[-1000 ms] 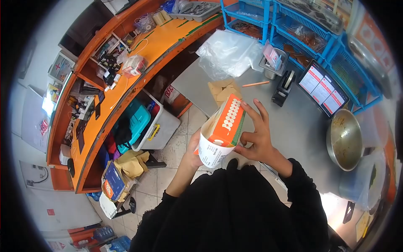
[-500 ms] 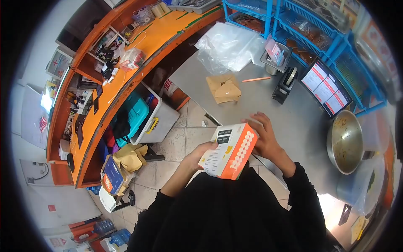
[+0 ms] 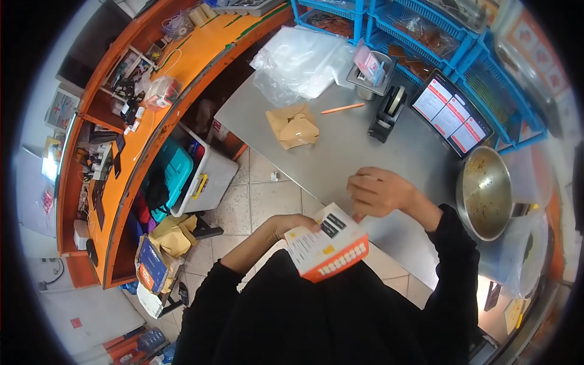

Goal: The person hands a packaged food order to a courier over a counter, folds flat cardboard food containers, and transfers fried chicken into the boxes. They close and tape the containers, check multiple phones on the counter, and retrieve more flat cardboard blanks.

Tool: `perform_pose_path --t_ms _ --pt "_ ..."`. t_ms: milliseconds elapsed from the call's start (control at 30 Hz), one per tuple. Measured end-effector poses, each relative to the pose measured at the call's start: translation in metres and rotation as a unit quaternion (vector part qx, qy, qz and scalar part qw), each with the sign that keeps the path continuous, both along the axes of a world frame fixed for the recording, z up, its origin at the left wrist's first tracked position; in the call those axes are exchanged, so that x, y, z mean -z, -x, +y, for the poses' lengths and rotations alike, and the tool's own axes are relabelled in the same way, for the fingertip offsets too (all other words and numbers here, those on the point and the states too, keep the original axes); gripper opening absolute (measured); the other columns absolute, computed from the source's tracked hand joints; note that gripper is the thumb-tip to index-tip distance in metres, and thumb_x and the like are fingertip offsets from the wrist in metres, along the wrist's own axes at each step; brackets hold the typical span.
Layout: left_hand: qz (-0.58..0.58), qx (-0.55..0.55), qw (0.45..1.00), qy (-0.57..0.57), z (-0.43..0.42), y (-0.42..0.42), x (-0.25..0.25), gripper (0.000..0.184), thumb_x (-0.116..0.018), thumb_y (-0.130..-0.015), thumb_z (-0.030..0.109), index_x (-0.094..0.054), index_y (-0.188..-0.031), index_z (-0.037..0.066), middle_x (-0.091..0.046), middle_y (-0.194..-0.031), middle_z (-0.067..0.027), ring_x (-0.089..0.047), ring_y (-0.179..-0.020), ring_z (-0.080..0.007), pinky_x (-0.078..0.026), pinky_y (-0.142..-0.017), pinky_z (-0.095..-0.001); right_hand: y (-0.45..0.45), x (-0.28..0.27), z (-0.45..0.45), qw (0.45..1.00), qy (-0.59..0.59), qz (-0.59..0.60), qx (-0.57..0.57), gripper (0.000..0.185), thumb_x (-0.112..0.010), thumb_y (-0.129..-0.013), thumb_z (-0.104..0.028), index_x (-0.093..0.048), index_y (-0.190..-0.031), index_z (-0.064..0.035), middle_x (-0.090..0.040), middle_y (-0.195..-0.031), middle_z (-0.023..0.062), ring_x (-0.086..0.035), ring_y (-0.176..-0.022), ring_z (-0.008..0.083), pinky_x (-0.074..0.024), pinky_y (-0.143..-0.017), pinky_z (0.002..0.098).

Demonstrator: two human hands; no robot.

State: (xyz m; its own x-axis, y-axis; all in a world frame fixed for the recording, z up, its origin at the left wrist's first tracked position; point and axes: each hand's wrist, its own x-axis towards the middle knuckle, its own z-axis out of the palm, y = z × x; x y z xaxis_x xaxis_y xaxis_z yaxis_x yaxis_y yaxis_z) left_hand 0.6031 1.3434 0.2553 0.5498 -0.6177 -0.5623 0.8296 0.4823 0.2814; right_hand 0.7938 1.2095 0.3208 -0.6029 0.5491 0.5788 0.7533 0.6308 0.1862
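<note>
A white-and-orange cardboard box [image 3: 325, 243] is tilted in front of my body, over the near edge of the steel table. My left hand [image 3: 293, 225] grips its left side, thumb on the white printed face with black labels. Just off the box's upper right corner is my right hand [image 3: 382, 192], fingers curled in toward the thumb. Whatever those fingertips hold, if anything, is too small to make out. Beyond the hands, a folded brown paper packet [image 3: 293, 126] and an orange pencil-like stick [image 3: 342, 109] lie on the steel table [image 3: 322, 167].
A black tape dispenser [image 3: 387, 114], a lit tablet [image 3: 450, 114] and a stained metal bowl [image 3: 485, 194] stand to the right. Clear plastic bags [image 3: 304, 64] lie at the back, before blue racks [image 3: 420, 33]. An orange counter [image 3: 161, 131] curves along the left.
The box has turned so its orange side faces lower and toward me. My right hand has come away from the box's edge and its fingers have curled. The view has shifted slightly right.
</note>
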Motion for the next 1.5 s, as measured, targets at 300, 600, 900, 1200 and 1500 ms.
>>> perform_pose_path --t_ms 300,600,900,1200,1500 --pt "-0.236 -0.221 0.881 -0.345 -0.007 -0.074 0.061 0.07 -0.055 -0.067 0.041 -0.029 -0.113 -0.005 -0.043 -0.104 -0.016 -0.045 -0.094 -0.0204 -0.038 -0.077 -0.0298 -0.019 0.02 -0.041 0.907 0.032 0.201 0.37 0.016 -0.062 -0.056 -0.009 -0.05 -0.066 -0.0033 -0.052 -0.07 0.0073 -0.049 -0.066 0.0246 -0.0382 -0.058 0.0334" --pt "-0.248 -0.248 0.616 -0.705 0.02 -0.071 0.09 0.073 -0.04 -0.071 0.049 -0.022 -0.115 -0.007 -0.034 -0.105 -0.0226 -0.039 -0.09 -0.0346 -0.033 -0.077 -0.0359 0.034 0.111 0.0 0.776 0.188 0.219 0.561 0.04 -0.054 -0.071 -0.028 -0.045 -0.102 -0.0045 -0.041 -0.104 0.0207 -0.036 -0.099 0.0342 -0.0296 -0.083 0.0396" --pt "-0.04 -0.505 0.491 -0.708 0.187 0.224 0.185 0.021 -0.046 -0.071 0.021 -0.059 -0.07 0.004 -0.056 -0.075 -0.0158 -0.053 -0.072 -0.0283 -0.039 -0.071 -0.0369 0.044 0.136 0.098 0.645 -0.002 0.046 0.763 0.04 -0.05 -0.072 -0.038 -0.048 -0.101 -0.0086 -0.04 -0.106 0.0214 -0.037 -0.099 0.0357 -0.0325 -0.08 0.0426" --pt "0.246 -0.564 0.21 -0.76 0.363 0.451 0.119 0.023 -0.051 -0.072 0.022 -0.05 -0.08 0.001 -0.053 -0.073 -0.0137 -0.051 -0.069 -0.0258 -0.04 -0.065 -0.0307 0.263 0.139 0.465 0.943 0.136 0.249 0.173 0.018 -0.049 -0.075 -0.02 -0.055 -0.08 -0.0035 -0.049 -0.091 0.0098 -0.042 -0.091 0.0268 -0.0294 -0.082 0.0369" --pt "0.224 -0.426 0.182 -0.858 0.588 0.435 0.097 0.042 -0.056 -0.064 0.025 -0.041 -0.098 0.006 -0.043 -0.089 -0.0175 -0.043 -0.084 -0.0333 -0.036 -0.072 -0.04 0.418 0.176 0.734 0.961 0.224 0.16 0.033 0.028 -0.051 -0.071 -0.027 -0.052 -0.093 -0.0088 -0.039 -0.104 0.011 -0.032 -0.1 0.0288 -0.0238 -0.083 0.044"
